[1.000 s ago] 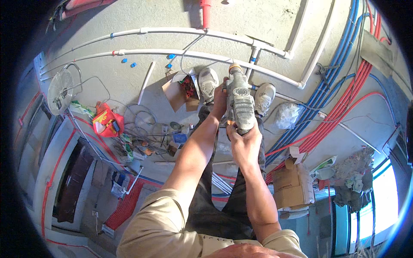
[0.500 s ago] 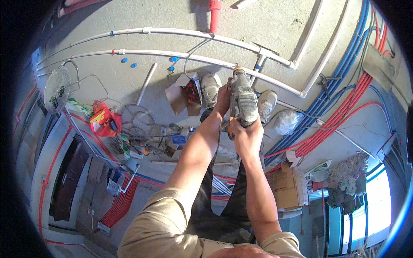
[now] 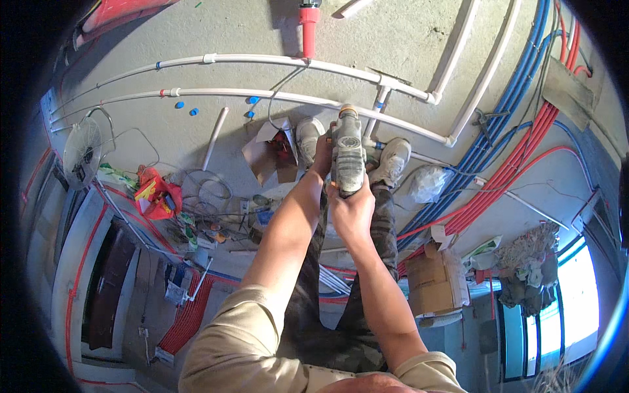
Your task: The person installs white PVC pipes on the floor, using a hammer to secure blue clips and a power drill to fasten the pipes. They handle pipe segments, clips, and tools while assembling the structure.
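Note:
Both my hands hold a dusty grey rotary hammer drill, its orange-tipped nose pointing away from me toward the white pipes. My right hand is wrapped round the rear handle. My left hand grips the tool's left side near the front, its fingers partly hidden by the body. The drill is held over the floor between my two shoes, and its nose overlaps the nearer white pipe in view. Whether it touches the pipe I cannot tell. Any bit at the front is hidden.
Beside my left shoe stands an open cardboard box. Blue pipes and red pipes run along the right. A red-handled tool lies ahead. At left are a fan, a red bag and loose cables.
The drill and both hands have shifted slightly left in view. My right shoe has moved a little left, and my right leg shows more. The grip is unchanged.

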{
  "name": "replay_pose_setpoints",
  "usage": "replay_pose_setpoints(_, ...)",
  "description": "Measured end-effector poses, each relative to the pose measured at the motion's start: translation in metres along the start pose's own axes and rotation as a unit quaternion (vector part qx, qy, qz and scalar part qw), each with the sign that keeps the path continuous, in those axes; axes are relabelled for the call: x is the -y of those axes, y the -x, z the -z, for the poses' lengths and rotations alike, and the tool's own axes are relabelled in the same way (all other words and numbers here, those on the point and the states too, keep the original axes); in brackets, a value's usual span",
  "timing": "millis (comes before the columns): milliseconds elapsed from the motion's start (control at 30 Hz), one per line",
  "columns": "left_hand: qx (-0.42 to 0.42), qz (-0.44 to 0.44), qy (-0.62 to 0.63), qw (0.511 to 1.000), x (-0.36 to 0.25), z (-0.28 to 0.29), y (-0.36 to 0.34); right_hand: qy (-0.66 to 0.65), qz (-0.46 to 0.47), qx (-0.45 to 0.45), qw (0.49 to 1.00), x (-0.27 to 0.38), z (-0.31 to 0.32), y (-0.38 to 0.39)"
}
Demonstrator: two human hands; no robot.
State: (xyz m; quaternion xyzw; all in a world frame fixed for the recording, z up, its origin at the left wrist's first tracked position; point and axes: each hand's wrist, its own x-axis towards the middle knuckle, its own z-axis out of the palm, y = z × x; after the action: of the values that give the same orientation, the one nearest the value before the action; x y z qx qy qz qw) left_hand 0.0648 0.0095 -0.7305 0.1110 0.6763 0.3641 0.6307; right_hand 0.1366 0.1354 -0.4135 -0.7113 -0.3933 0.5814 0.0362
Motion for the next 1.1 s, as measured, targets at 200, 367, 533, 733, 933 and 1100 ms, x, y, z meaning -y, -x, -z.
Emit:
replay_pose_setpoints(200,0.007,0.131,0.312,0.941,-0.03,-0.015,0.017,0.052,0.017,-0.008,0.998,-0.015,-0.004,0.001)
replay_pose_setpoints(367,0.023,0.231,0.475,0.849,-0.066,-0.029,0.032,0.077,0.035,0.009,0.996,-0.024,0.0,0.015)
replay_pose_setpoints(533,0.065,0.229,0.502,0.831,-0.071,-0.036,0.039,0.047,-0.01,0.027,0.998,-0.039,0.008,0.022)
replay_pose_setpoints(733,0.071,0.226,0.515,0.823,-0.061,-0.047,0.042,0.125,0.014,0.074,0.989,-0.039,0.011,0.019)
replay_pose_setpoints(933,0.071,0.231,0.517,0.821,-0.064,-0.05,0.04,0.151,0.036,0.079,0.985,-0.044,0.006,0.012)
replay_pose_setpoints(1100,0.058,0.229,0.508,0.829,-0.067,-0.045,0.04,0.152,0.099,0.011,0.983,-0.033,0.003,0.004)
